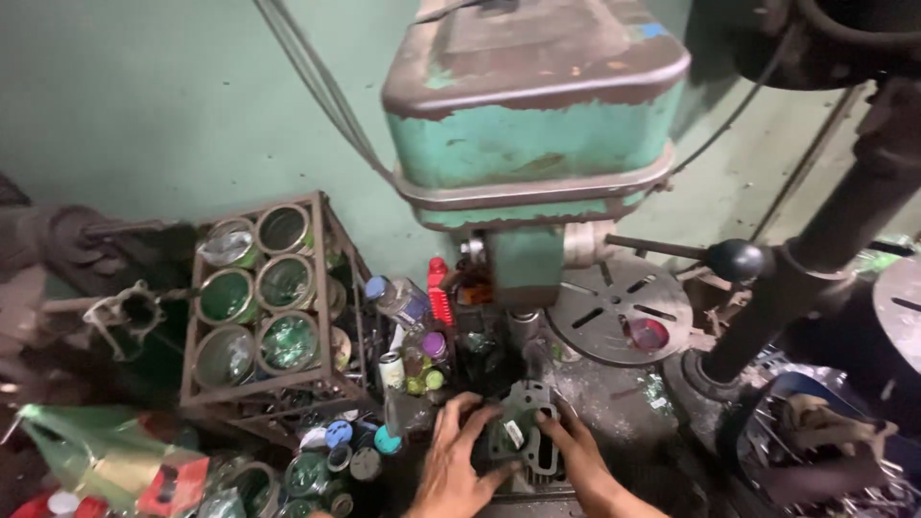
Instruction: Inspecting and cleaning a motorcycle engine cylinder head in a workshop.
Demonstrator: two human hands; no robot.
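- Green-painted wall point(173, 105) backs a cluttered, grimy counter point(614, 403) under a worn green drill press point(537, 125).
- Left hand point(451, 465) grips the left edge of a flat grey-green metal casting point(523, 432), fingers curled over it.
- Right hand point(580, 460) clamps the casting's right edge, thumb on top.
- Casting lies between both hands, directly below the drill spindle point(525, 331).
- Just left of the left hand stand small paint pots point(350, 460) and bottles point(417, 350).
- Farther left, a rusty rack point(264, 307) holds round tins.
- Beyond the right hand sit a slotted round plate point(619, 312) and a black-knobbed lever point(739, 259).
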